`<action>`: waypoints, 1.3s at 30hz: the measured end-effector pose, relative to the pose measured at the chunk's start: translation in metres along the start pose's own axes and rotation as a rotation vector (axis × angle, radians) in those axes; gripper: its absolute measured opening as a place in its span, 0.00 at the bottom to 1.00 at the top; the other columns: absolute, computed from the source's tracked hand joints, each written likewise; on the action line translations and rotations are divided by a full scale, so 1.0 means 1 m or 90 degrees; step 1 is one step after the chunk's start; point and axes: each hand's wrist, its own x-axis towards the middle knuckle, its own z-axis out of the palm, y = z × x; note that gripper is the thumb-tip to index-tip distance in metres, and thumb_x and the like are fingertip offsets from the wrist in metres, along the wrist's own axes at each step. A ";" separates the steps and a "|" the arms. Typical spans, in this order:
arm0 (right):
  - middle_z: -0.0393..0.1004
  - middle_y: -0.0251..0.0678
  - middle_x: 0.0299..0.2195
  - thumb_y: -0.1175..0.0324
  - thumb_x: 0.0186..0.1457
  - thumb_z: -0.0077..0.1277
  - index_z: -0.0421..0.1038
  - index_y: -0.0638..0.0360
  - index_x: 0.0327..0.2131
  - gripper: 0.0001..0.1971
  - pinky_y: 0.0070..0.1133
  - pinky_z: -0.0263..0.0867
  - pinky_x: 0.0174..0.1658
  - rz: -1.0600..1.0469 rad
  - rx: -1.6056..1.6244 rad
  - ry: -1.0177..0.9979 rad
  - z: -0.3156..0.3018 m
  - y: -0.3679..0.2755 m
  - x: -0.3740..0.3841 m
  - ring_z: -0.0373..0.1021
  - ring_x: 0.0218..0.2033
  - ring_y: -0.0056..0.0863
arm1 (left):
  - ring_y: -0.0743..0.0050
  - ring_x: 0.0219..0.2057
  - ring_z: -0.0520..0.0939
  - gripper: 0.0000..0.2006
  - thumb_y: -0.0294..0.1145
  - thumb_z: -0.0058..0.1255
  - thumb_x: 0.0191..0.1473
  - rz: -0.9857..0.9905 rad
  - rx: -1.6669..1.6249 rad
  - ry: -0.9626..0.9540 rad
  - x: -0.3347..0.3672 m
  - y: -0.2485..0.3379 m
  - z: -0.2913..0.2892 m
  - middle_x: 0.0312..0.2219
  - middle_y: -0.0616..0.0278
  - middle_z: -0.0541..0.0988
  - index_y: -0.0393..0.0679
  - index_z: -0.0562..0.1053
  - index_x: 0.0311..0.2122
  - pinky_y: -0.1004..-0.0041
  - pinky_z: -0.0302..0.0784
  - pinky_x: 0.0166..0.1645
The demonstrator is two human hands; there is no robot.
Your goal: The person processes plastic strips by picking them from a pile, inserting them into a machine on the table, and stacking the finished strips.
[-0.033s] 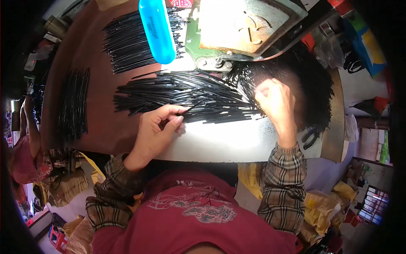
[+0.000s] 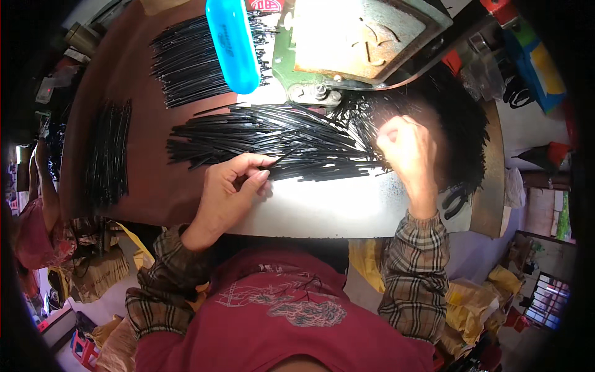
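Observation:
A loose pile of thin black rods (image 2: 266,133) lies across the middle of the worktable, pointing roughly left to right. At its near edge my left hand (image 2: 218,192) is closed, thumb and forefinger pinching the end of a thin black rod (image 2: 282,157). My right hand (image 2: 409,152) is closed at the pile's right end, fingertips curled together under bright light. What it pinches, if anything, is lost in the glare. Beside and beyond it spreads a dark heap of thin black pieces (image 2: 462,130).
A green machine (image 2: 284,68) with a metal plate (image 2: 334,43) stands at the back, beside a blue rounded object (image 2: 233,49). Neater black rod bundles lie at back left (image 2: 189,62) and far left (image 2: 108,155). Black-handled pliers (image 2: 455,201) rest near the table's right edge (image 2: 489,211).
My right hand has shifted slightly to the right. The left hand and the pile look the same.

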 end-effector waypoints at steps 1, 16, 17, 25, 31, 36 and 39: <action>0.72 0.39 0.25 0.69 0.45 0.52 0.72 0.56 0.22 0.03 0.31 0.67 0.33 -0.001 -0.016 0.015 -0.005 -0.001 0.000 0.71 0.28 0.40 | 0.85 0.26 0.76 0.10 0.21 0.45 0.56 -0.002 0.000 0.005 -0.001 0.000 -0.002 0.24 0.64 0.78 0.33 0.72 0.44 0.82 0.72 0.34; 0.74 0.41 0.30 0.81 0.52 0.47 0.72 0.66 0.37 0.08 0.21 0.68 0.30 -0.185 0.392 0.018 0.021 -0.060 -0.025 0.73 0.26 0.31 | 0.81 0.26 0.79 0.11 0.24 0.48 0.56 -0.050 -0.187 -0.066 0.049 0.022 0.019 0.29 0.62 0.78 0.35 0.70 0.44 0.84 0.72 0.25; 0.75 0.44 0.32 0.81 0.51 0.47 0.72 0.66 0.36 0.08 0.25 0.69 0.35 -0.153 0.401 -0.003 0.022 -0.067 -0.027 0.73 0.31 0.39 | 0.81 0.26 0.79 0.13 0.24 0.49 0.55 -0.042 -0.190 -0.059 0.051 0.020 0.019 0.29 0.62 0.78 0.34 0.70 0.46 0.84 0.72 0.25; 0.76 0.46 0.32 0.78 0.53 0.47 0.72 0.68 0.35 0.06 0.26 0.70 0.36 -0.129 0.378 0.066 0.038 -0.068 -0.021 0.75 0.31 0.40 | 0.81 0.26 0.78 0.16 0.23 0.46 0.56 -0.027 -0.156 -0.007 0.053 0.011 0.014 0.29 0.62 0.77 0.33 0.69 0.50 0.84 0.72 0.25; 0.76 0.46 0.30 0.78 0.53 0.48 0.72 0.68 0.34 0.06 0.25 0.71 0.34 -0.105 0.350 0.053 0.038 -0.068 -0.020 0.75 0.30 0.39 | 0.83 0.26 0.77 0.15 0.23 0.45 0.56 -0.011 -0.113 0.005 0.054 0.012 0.014 0.28 0.63 0.76 0.35 0.70 0.50 0.85 0.72 0.24; 0.76 0.46 0.29 0.78 0.53 0.48 0.72 0.68 0.34 0.06 0.25 0.69 0.31 -0.108 0.364 0.071 0.039 -0.065 -0.022 0.74 0.27 0.38 | 0.85 0.25 0.77 0.14 0.23 0.44 0.56 0.016 -0.052 0.025 0.056 0.007 0.012 0.27 0.65 0.76 0.36 0.71 0.49 0.87 0.71 0.23; 0.75 0.46 0.27 0.78 0.53 0.48 0.72 0.68 0.34 0.06 0.24 0.68 0.28 -0.103 0.366 0.066 0.037 -0.067 -0.023 0.73 0.24 0.35 | 0.84 0.20 0.78 0.13 0.21 0.45 0.53 0.048 -0.073 0.064 0.057 0.006 0.013 0.22 0.64 0.77 0.36 0.75 0.44 0.82 0.72 0.20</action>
